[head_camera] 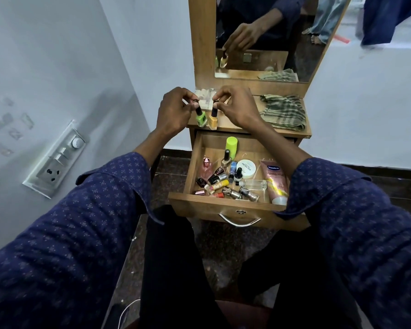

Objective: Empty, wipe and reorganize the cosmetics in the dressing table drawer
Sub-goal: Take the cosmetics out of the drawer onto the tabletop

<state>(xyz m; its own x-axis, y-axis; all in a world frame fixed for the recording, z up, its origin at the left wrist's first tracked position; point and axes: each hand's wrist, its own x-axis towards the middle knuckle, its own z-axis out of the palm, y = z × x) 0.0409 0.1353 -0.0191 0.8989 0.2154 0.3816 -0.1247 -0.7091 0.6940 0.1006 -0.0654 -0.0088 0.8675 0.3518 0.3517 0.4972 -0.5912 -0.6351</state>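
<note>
Both hands are up over the bench [244,129]. The left hand [176,110] pinches the black cap of a green nail polish bottle [201,117]; the right hand [237,108] pinches the cap of a yellow one [213,119] just beside it. The drawer [223,207] below stands open, crowded with cosmetics. A checked cloth [282,112] lies on the bench's right.

A home bedroom or dressing corner; a narrow wooden dressing table [284,132] stands at twelve o'clock against a plain white wall [57,67], its tall mirror [271,39] showing hanging clothes; the open drawer [225,205] below holds nail polishes, perfume and a lotion tube; a checked cloth [282,112] lies on the tabletop at one o'clock; a household switchboard [57,160] with socket sits at nine o'clock.
</note>
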